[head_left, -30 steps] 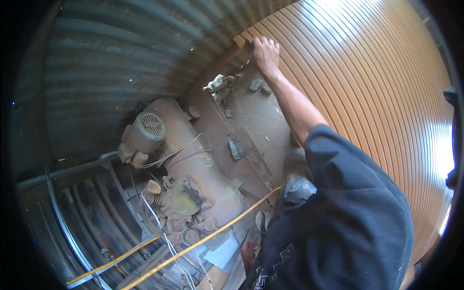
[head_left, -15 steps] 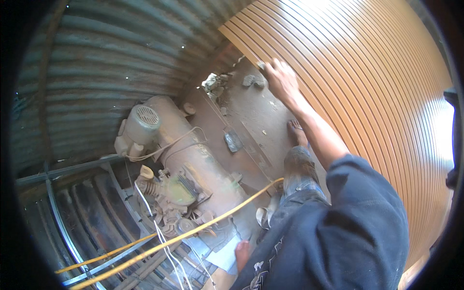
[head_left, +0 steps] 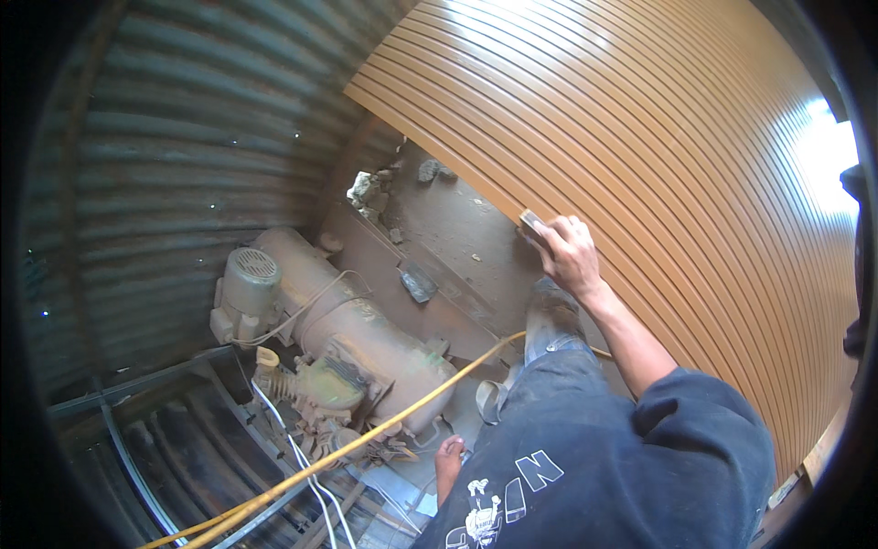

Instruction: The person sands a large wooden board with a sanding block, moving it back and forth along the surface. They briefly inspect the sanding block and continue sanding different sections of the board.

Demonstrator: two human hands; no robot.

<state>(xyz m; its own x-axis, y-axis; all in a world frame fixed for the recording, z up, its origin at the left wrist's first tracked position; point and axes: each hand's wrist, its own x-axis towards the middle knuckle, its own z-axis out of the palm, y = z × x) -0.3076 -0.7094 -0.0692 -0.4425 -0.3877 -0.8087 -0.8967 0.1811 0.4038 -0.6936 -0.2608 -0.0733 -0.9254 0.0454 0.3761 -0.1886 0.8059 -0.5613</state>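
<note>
My right hand point(head_left: 572, 258) is closed round a small tan-and-grey block point(head_left: 532, 220), which looks like a sanding block. Its fingers rest at the lower edge of a large brown panel point(head_left: 622, 165) with narrow parallel grooves, and the block's end sticks out past that edge. The panel slants across the upper right with a glossy surface. Low by my body hangs my left hand point(head_left: 448, 464), its fingers curled and no object showing in them. My shirt hides most of the left arm.
A dusty air compressor point(head_left: 366, 325) with a grey motor point(head_left: 251, 284) stands at left. A yellow hose point(head_left: 393, 424) and white cables point(head_left: 306, 467) cross in front of it. Corrugated metal sheeting point(head_left: 201, 137) walls the upper left. Rubble point(head_left: 368, 190) lies beyond the compressor.
My right hand has come back toward my body along the panel's edge, still holding the block. The head view has shifted, so more of the panel's far corner shows.
</note>
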